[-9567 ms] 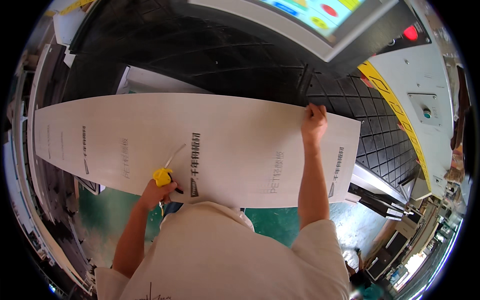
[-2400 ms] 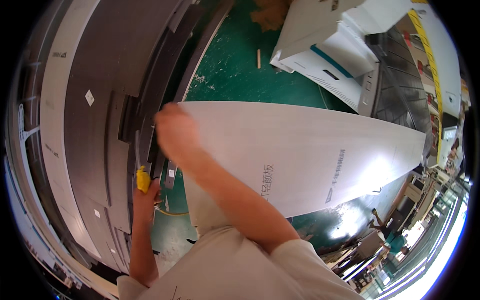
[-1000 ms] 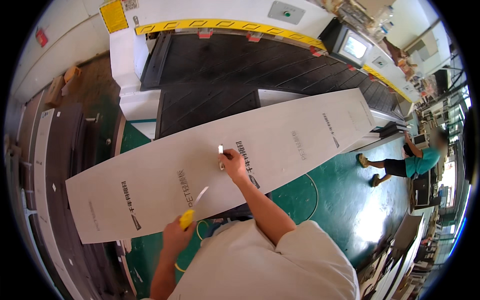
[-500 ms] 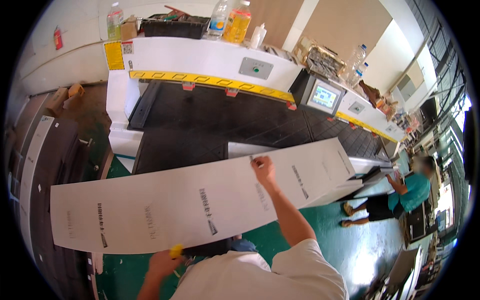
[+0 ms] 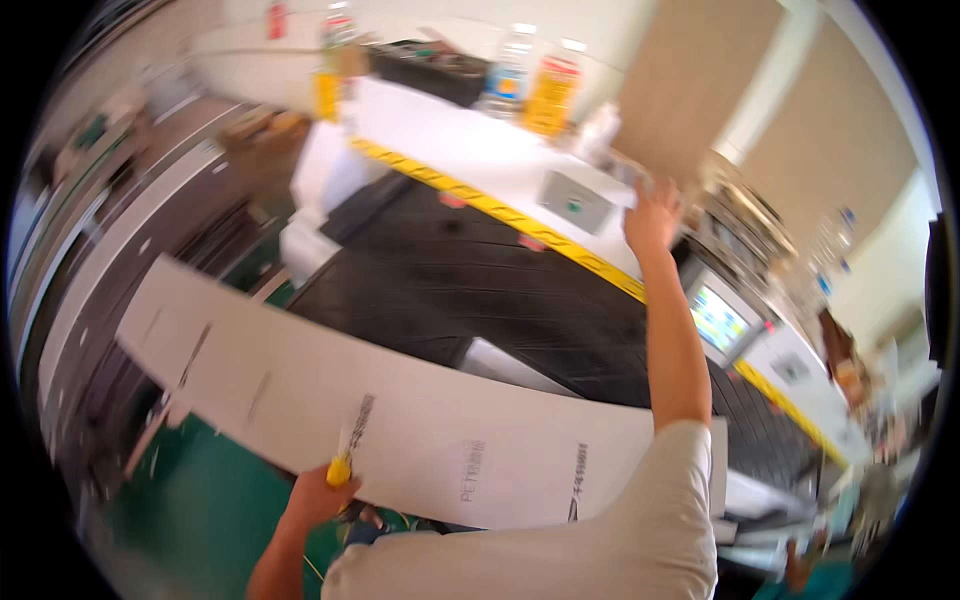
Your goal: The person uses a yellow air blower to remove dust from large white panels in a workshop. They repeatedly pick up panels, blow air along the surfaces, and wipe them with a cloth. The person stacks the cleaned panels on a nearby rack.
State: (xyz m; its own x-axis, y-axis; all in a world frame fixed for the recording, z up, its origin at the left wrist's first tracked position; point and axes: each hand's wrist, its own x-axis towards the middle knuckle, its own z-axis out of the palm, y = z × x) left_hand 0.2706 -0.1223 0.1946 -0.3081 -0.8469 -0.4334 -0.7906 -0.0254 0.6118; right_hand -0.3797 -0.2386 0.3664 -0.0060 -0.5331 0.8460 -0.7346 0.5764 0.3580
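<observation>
My left hand (image 5: 322, 497) is closed around a small yellow tool (image 5: 340, 470) at the near edge of a long white board (image 5: 420, 440); a pale, narrow part seems to point up from it, but blur hides its kind. The board carries rows of dark print and lies slanted across the front of a large white machine. Stretched far forward, my right hand (image 5: 655, 215) is at the machine's top beam (image 5: 440, 125), between a grey button plate (image 5: 575, 203) and a screen (image 5: 718, 318). Its fingers look spread, with no object visible in them, though motion softens them.
Drink bottles (image 5: 553, 90), a black tray of tools (image 5: 430, 70) and a white squeeze bottle (image 5: 598, 132) stand on the beam. Yellow striped edging (image 5: 500, 215) runs above the machine's dark bed (image 5: 450, 270). A person in teal (image 5: 825, 580) is at the lower right.
My right hand has left the board's far edge and reached up to the machine's beam. The view has turned, and the board now slants the other way. My left hand still grips the yellow tool.
</observation>
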